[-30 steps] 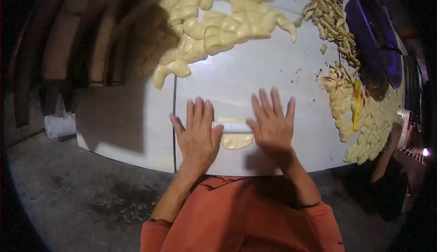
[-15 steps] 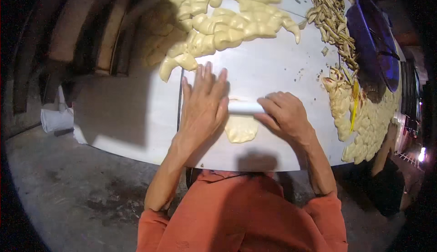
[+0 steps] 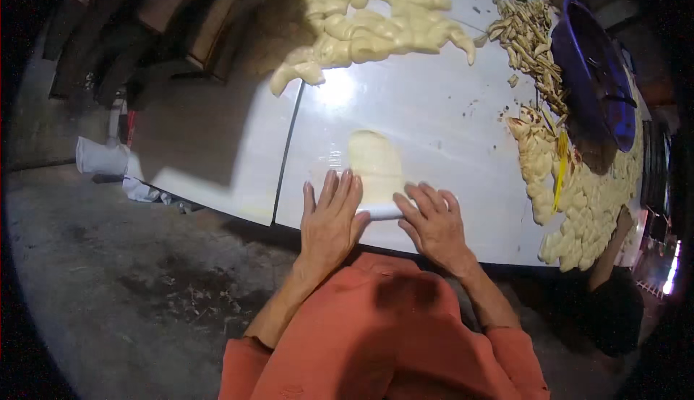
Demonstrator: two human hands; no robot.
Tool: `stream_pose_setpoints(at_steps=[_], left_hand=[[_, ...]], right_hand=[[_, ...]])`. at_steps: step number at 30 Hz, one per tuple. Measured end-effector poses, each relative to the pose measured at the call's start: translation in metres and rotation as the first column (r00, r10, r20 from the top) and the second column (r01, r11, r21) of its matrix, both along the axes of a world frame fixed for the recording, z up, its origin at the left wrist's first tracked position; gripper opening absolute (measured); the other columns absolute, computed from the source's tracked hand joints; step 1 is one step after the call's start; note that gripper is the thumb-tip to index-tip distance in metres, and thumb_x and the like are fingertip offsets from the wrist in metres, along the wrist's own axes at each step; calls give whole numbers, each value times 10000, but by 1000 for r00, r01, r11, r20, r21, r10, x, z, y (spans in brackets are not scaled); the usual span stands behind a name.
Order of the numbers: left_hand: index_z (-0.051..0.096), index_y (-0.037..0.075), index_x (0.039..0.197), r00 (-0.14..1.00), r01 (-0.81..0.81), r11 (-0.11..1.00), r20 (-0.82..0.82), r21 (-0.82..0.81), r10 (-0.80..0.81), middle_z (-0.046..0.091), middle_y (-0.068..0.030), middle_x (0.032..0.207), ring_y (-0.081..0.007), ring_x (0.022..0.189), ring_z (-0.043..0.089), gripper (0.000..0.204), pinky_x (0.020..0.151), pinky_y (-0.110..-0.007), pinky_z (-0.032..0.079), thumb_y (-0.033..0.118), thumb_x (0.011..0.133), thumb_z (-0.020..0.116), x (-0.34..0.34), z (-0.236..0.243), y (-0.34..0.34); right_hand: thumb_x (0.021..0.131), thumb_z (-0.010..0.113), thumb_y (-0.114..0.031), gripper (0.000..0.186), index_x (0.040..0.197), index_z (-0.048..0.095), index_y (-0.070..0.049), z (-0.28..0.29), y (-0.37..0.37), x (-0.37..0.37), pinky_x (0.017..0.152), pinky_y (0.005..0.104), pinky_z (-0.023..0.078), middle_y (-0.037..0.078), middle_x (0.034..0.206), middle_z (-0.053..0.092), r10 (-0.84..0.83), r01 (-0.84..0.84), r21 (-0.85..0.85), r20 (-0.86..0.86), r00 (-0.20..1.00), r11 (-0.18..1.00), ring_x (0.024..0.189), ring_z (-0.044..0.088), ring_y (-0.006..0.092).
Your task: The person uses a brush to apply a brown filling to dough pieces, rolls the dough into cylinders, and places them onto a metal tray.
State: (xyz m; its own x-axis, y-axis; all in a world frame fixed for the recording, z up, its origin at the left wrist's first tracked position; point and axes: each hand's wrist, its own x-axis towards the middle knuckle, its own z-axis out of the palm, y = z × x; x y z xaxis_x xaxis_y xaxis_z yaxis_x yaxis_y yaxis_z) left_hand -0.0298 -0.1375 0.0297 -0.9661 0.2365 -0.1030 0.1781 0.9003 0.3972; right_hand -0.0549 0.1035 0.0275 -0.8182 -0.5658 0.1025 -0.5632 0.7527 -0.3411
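A smooth white rolling pin [image 3: 381, 213] lies crosswise near the table's front edge, at the near end of a thin, oblong sheet of dough [image 3: 376, 163]. My left hand [image 3: 329, 220] rests flat over the pin's left end, fingers stretched forward and the thumb along the pin. Over the right end lies my right hand [image 3: 437, 228], its fingers also extended and slightly spread. Both palms face down and hide the ends of the pin. The dough reaches away from me on the white tabletop [image 3: 441, 125].
Soft, pale dough lumps [image 3: 361, 38] are massed at the far side. At the right stand a pile of thin tan strips [image 3: 526, 45], a purple basin [image 3: 596, 74] and many flat dough pieces [image 3: 585, 219] with a yellow strip [image 3: 561, 168] on them. A seam crosses the tabletop.
Both hands and the rolling pin have come toward me, to the front edge. The dough now shows as a longer sheet beyond the pin. My right hand's fingers have straightened.
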Motion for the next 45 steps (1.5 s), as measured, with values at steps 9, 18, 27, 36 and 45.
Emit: stream_pose_setpoints(at_steps=[9,18,27,36,45], left_hand=[[436,85,1561,960,-166,979,-245,-121,132,368,-209,1633,-442,1530,282,685,1140,-808,87,373,977,652,12,-17,2],[432,105,1571,941,-291,946,-222,-142,256,259,-244,1676,-434,1572,170,589,1171,-776,22,390,1057,477,-122,-16,-14],[468,159,1553,840,-270,961,-502,-63,203,296,-203,1668,-391,1569,208,571,1189,-752,33,378,1033,560,-223,-27,-29],[540,62,1470,980,16,999,-199,-30,-21,499,-123,1547,-326,1455,417,544,1167,-722,220,308,991,622,-111,4,-34],[372,42,1582,997,10,997,-74,-82,-17,369,-153,1653,-353,1545,303,812,1175,-771,85,579,994,531,-84,-10,-16]], right_hand=[[964,670,-341,591,1493,530,-117,22,-9,-44,1125,568,323,173,1426,527,26,-28,7,151,988,1000,1319,483,347],[1022,567,-434,615,1535,485,-106,-11,-47,-143,1187,746,89,254,1652,294,-275,279,146,-42,960,949,1557,195,437],[906,748,-291,516,1368,633,-91,14,-40,-203,849,466,521,168,1198,637,166,-177,-161,-82,983,971,990,639,366],[953,669,-207,443,1370,618,-66,9,-9,-148,991,513,420,148,1297,639,-241,243,-22,-226,944,970,1190,580,339],[1005,507,-571,747,1526,461,-38,0,-53,-124,1234,691,107,149,1609,437,137,-144,122,66,988,982,1532,338,311]])
